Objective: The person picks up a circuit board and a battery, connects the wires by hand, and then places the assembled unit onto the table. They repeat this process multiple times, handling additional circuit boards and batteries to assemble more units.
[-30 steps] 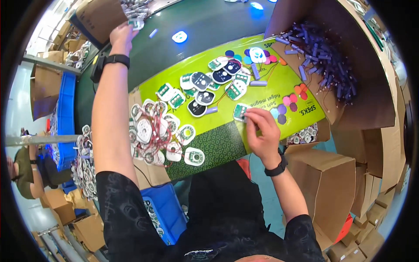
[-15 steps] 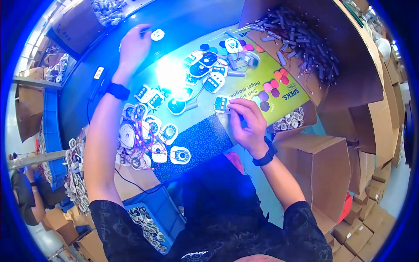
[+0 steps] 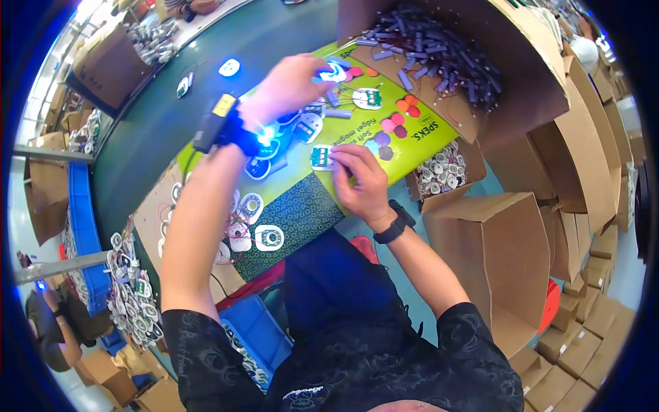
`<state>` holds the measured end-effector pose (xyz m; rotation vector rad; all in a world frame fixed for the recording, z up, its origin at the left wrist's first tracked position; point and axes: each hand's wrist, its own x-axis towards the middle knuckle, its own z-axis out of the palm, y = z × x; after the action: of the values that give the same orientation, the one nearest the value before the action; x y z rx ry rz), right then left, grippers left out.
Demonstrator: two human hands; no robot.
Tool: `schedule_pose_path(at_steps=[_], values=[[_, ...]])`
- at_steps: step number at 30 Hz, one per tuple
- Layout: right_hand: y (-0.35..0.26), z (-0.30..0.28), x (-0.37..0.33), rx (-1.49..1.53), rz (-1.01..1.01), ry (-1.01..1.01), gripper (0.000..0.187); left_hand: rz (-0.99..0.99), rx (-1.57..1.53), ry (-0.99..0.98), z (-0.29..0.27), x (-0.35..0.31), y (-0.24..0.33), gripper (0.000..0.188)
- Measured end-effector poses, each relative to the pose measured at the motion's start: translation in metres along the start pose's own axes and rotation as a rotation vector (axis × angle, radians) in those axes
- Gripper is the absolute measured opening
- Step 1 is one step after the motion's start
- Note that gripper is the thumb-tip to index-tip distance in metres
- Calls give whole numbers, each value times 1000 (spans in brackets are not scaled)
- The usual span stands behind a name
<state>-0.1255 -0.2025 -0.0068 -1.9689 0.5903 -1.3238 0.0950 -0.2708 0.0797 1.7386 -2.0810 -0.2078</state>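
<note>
My left hand (image 3: 292, 86) reaches across the mat, its thumb and fingers closing on the edge of a white round light module (image 3: 334, 71) that glows blue. My right hand (image 3: 362, 182) pinches the right edge of a white module with a green circuit board (image 3: 320, 158), low over the mat. A wired module with a green board (image 3: 368, 99) lies to the right of my left fingers. Under my left wrist a bright blue light (image 3: 266, 135) shines among more modules, partly hidden by my arm. A white disc (image 3: 229, 66) and a small wired module (image 3: 184, 85) lie on the dark tabletop.
A cardboard box (image 3: 432, 65) of grey cylinders with wires stands at far right. Wired modules (image 3: 250, 207) pile up beside my left forearm. A small box of white parts (image 3: 441, 170), an open carton (image 3: 491, 254) and a blue bin (image 3: 257, 329) surround the table.
My left hand has come right from the dark tabletop to the white module, which now glows blue. A wired module lies where that hand was. My right hand keeps its module; the view has shifted.
</note>
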Motion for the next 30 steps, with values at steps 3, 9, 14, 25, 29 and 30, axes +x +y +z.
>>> schedule_pose_path(at_steps=[3,9,14,25,29,30], values=[[2,0,-3,6,14,22,18,104,-1,-56,37,26,23,42],[3,-1,0,-17,-42,37,18,229,282,-200,55,57,40,57],[2,-5,3,-16,-29,32,17,-113,-118,-318,10,64,37,49],[0,4,0,-70,1,-18,17,-213,-1059,487,-132,2,17,53],[-3,4,-1,-46,71,-43,16,-265,-788,581,-165,-16,43,54],[-6,3,-1,-22,96,-43,16,-259,-787,590,-171,-20,46,54]])
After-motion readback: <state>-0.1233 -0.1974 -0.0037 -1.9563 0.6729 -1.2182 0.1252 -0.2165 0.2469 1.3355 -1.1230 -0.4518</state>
